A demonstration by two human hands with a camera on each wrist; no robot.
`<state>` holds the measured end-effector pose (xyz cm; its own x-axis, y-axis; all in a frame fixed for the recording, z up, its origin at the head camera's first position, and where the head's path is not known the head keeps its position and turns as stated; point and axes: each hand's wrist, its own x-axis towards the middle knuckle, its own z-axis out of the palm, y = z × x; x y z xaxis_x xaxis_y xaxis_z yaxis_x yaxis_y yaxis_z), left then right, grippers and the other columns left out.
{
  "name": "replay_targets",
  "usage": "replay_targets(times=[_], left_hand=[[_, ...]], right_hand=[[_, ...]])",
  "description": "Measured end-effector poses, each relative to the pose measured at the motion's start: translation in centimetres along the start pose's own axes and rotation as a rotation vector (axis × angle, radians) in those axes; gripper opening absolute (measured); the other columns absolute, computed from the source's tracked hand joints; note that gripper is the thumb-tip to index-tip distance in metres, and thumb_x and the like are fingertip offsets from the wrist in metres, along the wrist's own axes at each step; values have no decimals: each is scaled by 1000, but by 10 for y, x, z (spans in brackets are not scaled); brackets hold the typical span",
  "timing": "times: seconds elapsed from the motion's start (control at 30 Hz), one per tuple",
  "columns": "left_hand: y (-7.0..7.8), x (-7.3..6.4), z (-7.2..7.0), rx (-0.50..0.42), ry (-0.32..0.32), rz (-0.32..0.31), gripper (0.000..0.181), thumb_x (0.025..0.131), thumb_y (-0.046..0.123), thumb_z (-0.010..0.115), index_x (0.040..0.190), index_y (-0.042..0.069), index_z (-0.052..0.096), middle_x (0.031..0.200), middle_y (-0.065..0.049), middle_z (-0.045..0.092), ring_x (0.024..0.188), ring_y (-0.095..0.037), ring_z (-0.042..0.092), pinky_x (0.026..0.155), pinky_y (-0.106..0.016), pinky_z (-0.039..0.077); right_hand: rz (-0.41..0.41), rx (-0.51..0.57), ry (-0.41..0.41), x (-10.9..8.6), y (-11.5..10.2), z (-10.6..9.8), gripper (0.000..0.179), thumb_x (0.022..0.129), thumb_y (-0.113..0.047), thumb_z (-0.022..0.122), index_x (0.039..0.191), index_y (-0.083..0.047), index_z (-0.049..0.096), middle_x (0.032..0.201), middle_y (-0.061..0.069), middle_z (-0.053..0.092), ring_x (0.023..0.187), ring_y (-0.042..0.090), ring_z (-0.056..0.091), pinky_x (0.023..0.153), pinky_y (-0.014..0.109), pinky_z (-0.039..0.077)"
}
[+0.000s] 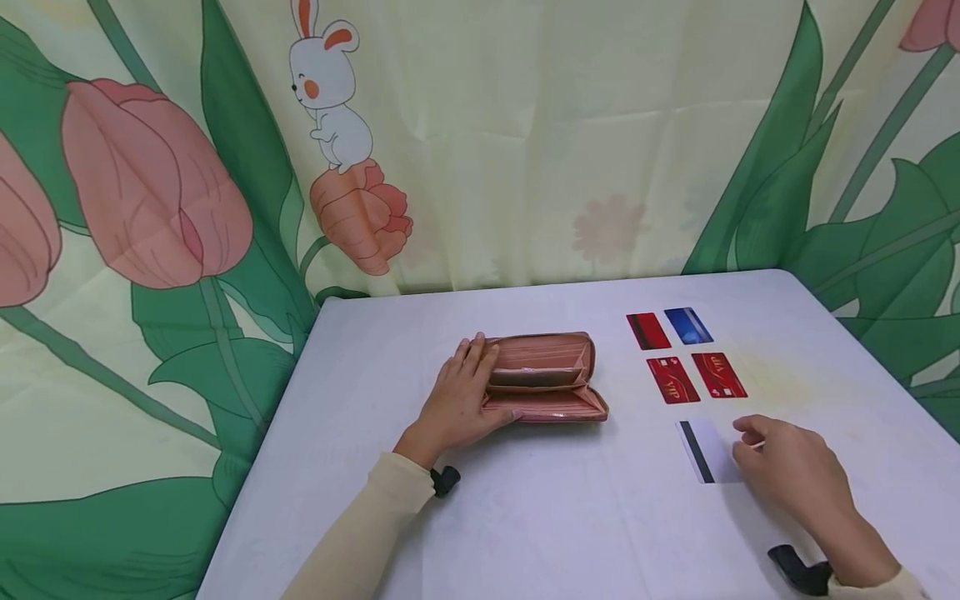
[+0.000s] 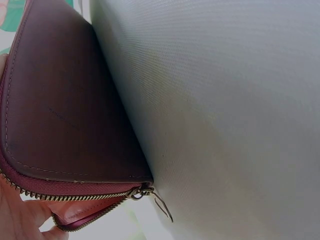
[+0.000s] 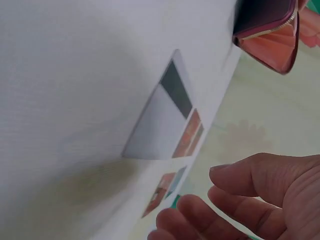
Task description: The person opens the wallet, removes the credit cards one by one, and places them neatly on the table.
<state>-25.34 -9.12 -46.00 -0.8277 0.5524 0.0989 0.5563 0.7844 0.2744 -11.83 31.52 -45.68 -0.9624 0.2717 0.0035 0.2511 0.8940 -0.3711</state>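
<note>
An unzipped pink zip-around wallet (image 1: 540, 379) lies on the white table, its pleated compartments facing up. My left hand (image 1: 465, 400) holds its left end, fingers over the far side and thumb along the front edge. The left wrist view shows the wallet's dark outer cover (image 2: 70, 100) and the zip pull (image 2: 162, 207). Flat on the table is a white card (image 1: 716, 450) with a black stripe. My right hand (image 1: 795, 467) hovers at the card's right end, fingers loosely bent and thumb apart from them, with nothing between them in the right wrist view.
Beyond the white card, two red cards (image 1: 672, 380) lie side by side. Behind those are a red card with a dark stripe (image 1: 648, 331) and a blue card (image 1: 688, 326). A curtain (image 1: 525, 150) printed with tulips and a rabbit hangs behind the table's far edge.
</note>
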Motion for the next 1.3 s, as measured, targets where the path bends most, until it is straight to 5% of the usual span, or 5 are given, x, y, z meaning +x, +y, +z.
replay_targets(times=[0.5,0.8,1.03,1.3], left_hand=[[-2,2,2,6,1,0,106,93,70,61,168,11,16,175,-14,4,161,-37,5,127,-55,15],[-4,2,4,13,-7,-5,106,93,72,58,169,12,15,176,-13,2,162,-34,1,127,-55,15],[-3,3,3,18,-10,-13,106,93,72,58,169,12,14,176,-12,1,162,-33,0,128,-54,14],[-3,2,4,38,-2,-4,106,93,73,58,169,12,15,175,-13,3,161,-36,3,127,-53,16]], right_hand=[[-176,-41,193,6,-53,-11,49,79,-12,85,121,8,69,121,39,61,78,41,64,46,38,53],[-335,-10,239,18,-97,-13,42,82,-12,83,119,5,73,112,31,72,94,48,69,61,54,60],[-587,96,177,33,-137,0,22,91,-7,77,112,-1,79,105,17,78,95,36,75,77,51,62],[-773,72,79,52,-171,25,7,89,-6,80,96,-8,79,82,1,75,68,15,62,73,41,62]])
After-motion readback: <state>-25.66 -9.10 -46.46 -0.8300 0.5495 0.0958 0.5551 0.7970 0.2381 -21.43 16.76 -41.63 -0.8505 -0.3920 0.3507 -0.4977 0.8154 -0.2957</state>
